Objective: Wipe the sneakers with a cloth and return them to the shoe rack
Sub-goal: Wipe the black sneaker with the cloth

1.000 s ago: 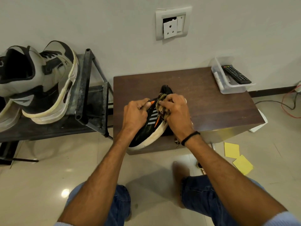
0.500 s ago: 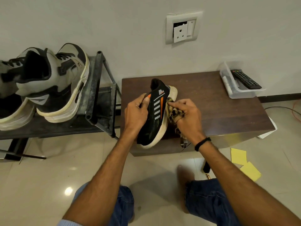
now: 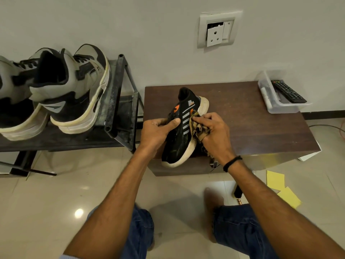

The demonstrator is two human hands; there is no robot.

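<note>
A black sneaker [image 3: 180, 135] with white stripes, orange marks and a white sole is tilted on its side over the front of a low brown table [image 3: 252, 124]. My left hand [image 3: 156, 130] grips its upper from the left, thumb across the laces. My right hand [image 3: 212, 131] holds a frayed brown cloth [image 3: 198, 128] against the sneaker's striped side. A pair of grey and black high-top sneakers [image 3: 61, 90] stands on the dark metal shoe rack [image 3: 119, 101] at the left.
A clear plastic tray [image 3: 270, 101] with a black remote [image 3: 288, 91] sits at the table's far right corner. Yellow sticky notes [image 3: 280, 186] lie on the tiled floor to the right. A wall socket [image 3: 217, 28] is above the table. My knees in jeans are below.
The sneaker has been turned from flat on the table onto its side, showing stripes and sole. My right hand with the cloth moved from the top of the sneaker to its side.
</note>
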